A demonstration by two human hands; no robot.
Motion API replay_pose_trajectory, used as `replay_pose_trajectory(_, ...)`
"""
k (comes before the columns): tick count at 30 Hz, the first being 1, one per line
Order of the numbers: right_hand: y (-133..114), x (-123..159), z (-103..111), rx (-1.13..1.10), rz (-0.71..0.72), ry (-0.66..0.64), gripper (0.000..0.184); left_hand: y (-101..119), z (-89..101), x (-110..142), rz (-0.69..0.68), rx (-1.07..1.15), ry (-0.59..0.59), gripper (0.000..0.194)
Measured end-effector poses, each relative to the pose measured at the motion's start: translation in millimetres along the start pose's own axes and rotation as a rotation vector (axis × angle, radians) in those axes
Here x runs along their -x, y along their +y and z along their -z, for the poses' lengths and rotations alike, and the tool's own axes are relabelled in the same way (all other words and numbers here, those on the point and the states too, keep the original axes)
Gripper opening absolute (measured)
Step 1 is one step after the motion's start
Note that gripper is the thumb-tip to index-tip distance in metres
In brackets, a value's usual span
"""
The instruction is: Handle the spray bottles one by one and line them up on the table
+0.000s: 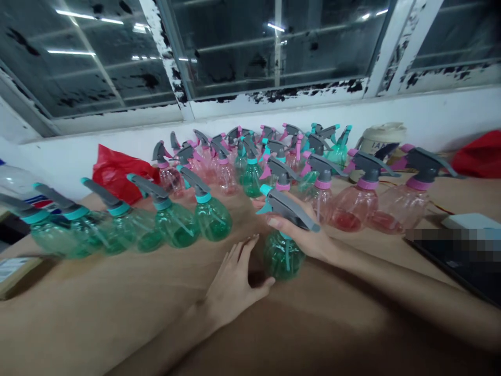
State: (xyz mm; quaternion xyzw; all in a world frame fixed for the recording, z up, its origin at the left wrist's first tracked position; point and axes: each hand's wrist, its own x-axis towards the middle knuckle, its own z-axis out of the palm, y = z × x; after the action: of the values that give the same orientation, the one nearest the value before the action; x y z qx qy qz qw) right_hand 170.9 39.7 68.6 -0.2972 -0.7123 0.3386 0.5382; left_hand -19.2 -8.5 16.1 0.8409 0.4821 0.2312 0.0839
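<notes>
My right hand (309,235) is wrapped round the neck of a green spray bottle (284,258), under its grey and turquoise trigger head. This bottle stands nearly upright just above or on the wooden table; which of the two I cannot tell. To its left, my left hand (235,287) is open, thumb and fingers apart, close beside the bottle's body. A row of green spray bottles (213,219) stretches away to the left. Pink spray bottles (354,209) line up to the right, behind my right hand.
More pink and green spray bottles (227,177) crowd the back by the wall. A red plastic bag (121,172) lies at the back left, near a large soda bottle (23,183). On the right are a black tablet-like device (450,261), a white box (473,222) and a cream bag (381,138).
</notes>
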Motion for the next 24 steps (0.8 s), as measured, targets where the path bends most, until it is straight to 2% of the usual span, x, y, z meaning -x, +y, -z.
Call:
replay_pose_trajectory(5,-4.4,-7.2,-18.4,-0.024,-0.002,-0.019,0.034,4.0,10.9,8.5,0.032,-0.005,0.024,0.077)
replay_pose_trajectory(10,-8.5,-8.2,-30.0,-0.063,-0.051,-0.053,0.031,1.7,10.6,12.6,0.058,0.000,0.030,0.075)
replay_pose_trajectory(18,-12.8,-6.4,-29.7,-0.182,0.021,-0.187,0.033,2.4,9.0,18.0,0.062,0.092,0.013,0.074)
replay_pose_trajectory(24,-11.6,-6.4,-28.1,-0.244,0.060,-0.233,0.021,-8.5,4.8,14.4,0.000,0.044,-0.042,0.087)
